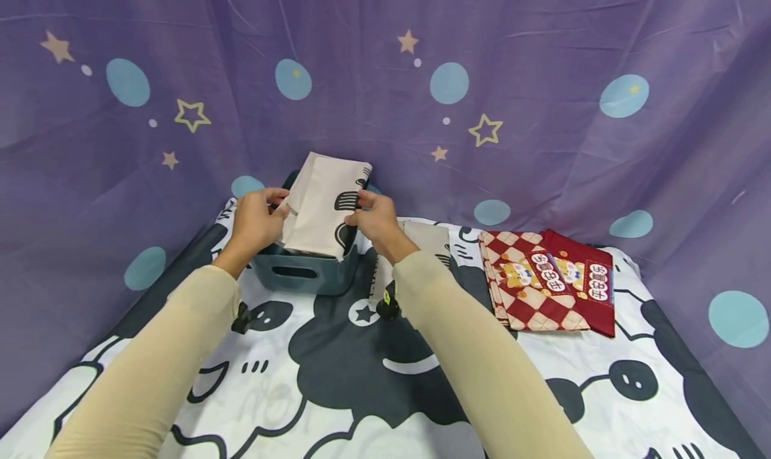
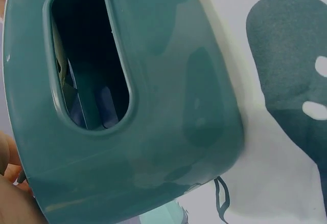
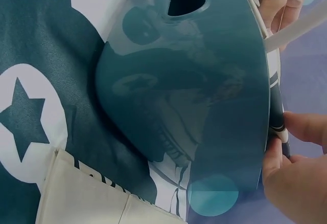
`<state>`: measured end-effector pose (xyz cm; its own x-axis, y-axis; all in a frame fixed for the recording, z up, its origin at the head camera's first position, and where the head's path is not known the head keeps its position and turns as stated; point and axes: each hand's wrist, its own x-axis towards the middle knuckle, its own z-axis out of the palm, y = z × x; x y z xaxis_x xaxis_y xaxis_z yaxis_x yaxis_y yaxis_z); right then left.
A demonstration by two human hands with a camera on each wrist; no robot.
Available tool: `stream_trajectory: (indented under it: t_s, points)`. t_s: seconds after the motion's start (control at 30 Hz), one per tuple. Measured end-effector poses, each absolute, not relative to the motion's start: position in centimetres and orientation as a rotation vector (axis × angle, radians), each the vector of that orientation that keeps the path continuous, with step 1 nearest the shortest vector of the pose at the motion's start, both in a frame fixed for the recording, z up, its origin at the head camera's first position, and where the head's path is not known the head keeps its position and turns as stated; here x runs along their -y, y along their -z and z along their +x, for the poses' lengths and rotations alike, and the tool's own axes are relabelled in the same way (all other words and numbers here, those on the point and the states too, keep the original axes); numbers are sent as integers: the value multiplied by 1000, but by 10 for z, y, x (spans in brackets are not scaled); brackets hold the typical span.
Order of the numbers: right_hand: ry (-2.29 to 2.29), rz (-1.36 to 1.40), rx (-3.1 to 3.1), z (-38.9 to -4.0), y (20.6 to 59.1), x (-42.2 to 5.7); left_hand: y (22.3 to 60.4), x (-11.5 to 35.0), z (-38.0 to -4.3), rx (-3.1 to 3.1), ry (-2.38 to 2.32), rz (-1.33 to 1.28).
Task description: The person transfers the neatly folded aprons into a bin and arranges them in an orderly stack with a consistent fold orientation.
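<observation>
A folded cream cloth-like piece (image 1: 322, 205) with dark printed shapes lies tilted over the top of a teal plastic basket (image 1: 301, 278). My left hand (image 1: 255, 218) pinches its left edge. At the opposite edge, my right hand (image 1: 379, 219) pinches it between thumb and fingers, seen closely in the right wrist view, where the right hand (image 3: 301, 168) is beside the basket rim. The basket wall (image 2: 168, 96) with its slot handle fills most of the left wrist view. What lies inside the basket is mostly hidden.
Another folded cream piece (image 1: 429, 233) lies right of the basket, partly behind my right forearm. Farther right are red folded pieces (image 1: 548, 282) with diamond checks and cartoon animals. A patterned black-and-white cloth (image 1: 253, 392) covers the surface; a purple curtain (image 1: 385, 111) hangs behind.
</observation>
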<state>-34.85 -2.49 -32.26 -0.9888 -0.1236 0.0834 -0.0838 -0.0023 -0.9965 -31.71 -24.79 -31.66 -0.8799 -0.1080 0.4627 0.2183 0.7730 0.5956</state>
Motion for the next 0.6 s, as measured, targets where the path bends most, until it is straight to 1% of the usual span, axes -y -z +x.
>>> stream_trajectory:
  t_s: [0.43,0.6]
  points:
    - [2127,-218,-2248,-348,320,27,319,251,-314,2532,890,-70]
    - [2120,-214,-2331,-346,318,26,317,252,-312,2633,634,-138]
